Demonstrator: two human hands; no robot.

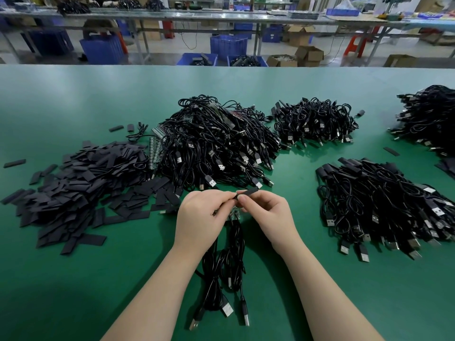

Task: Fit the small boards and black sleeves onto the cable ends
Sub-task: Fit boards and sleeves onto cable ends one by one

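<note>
USB plugs [227,310] at the loose ends of the cables [221,267] I'm working on lie nearest me on the green worktop [73,291], between my forearms. Those cables run up away from me into my left hand [200,217], whose fingers are curled round the bunch. Just under my fingertips a small board [234,212] shows, green and speckled, at the cable ends.

Right above that board, both hands meet on one black sleeve [247,193]. My right hand [267,212] pinches it between thumb and forefinger near its left end; my left thumb and fingertips pinch that same end. Its long axis runs left to right, tilted slightly up toward the right, so it lies crosswise to the cables coming up from below. I'd judge the sleeve must be turned, open mouth down toward the board, before it can slide on; whether the mouth is already spread I cannot tell.

Left of the sleeve sprawls the heap of spare sleeves [73,188]. Beyond it rises the big cable pile [216,143] with strips of boards [155,148] at its left edge. Right of the sleeve lies a pile of cables already sleeved [384,198].
</note>
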